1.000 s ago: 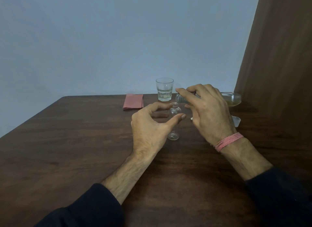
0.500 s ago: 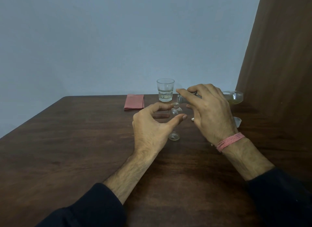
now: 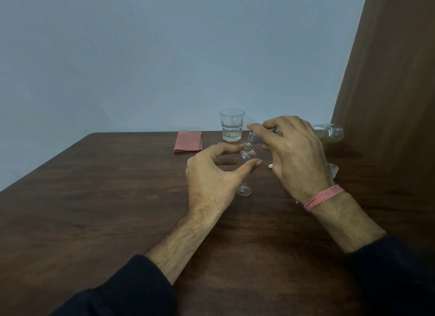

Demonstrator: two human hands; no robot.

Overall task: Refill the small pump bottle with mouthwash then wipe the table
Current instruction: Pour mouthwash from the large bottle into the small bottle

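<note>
You are in the pouring stage, and it looks barely begun. The small pump bottle stands upright on the desk near the middle, its neck open and the pump top off. Your left hand curls round it, thumb on the near side and fingers on the far side, though whether the grip is actually touching the glass or only cupped just beside it is hard to tell. Your right hand is clamped on the mouthwash bottle, which lies almost level, its mouth just above and to the right of the small bottle's neck. A little yellowish liquid sits in its far end. No stream shows, and the small bottle looks clear, so by my reading little or nothing has gone in yet.

Still ahead of you: tip further, fill, refit the pump, then wipe. The red cloth lies folded at the far side, left of the glass, untouched. A small white piece lies on the desk just right of the small bottle, possibly part of the pump, and a pale cap shows behind your right wrist
</note>
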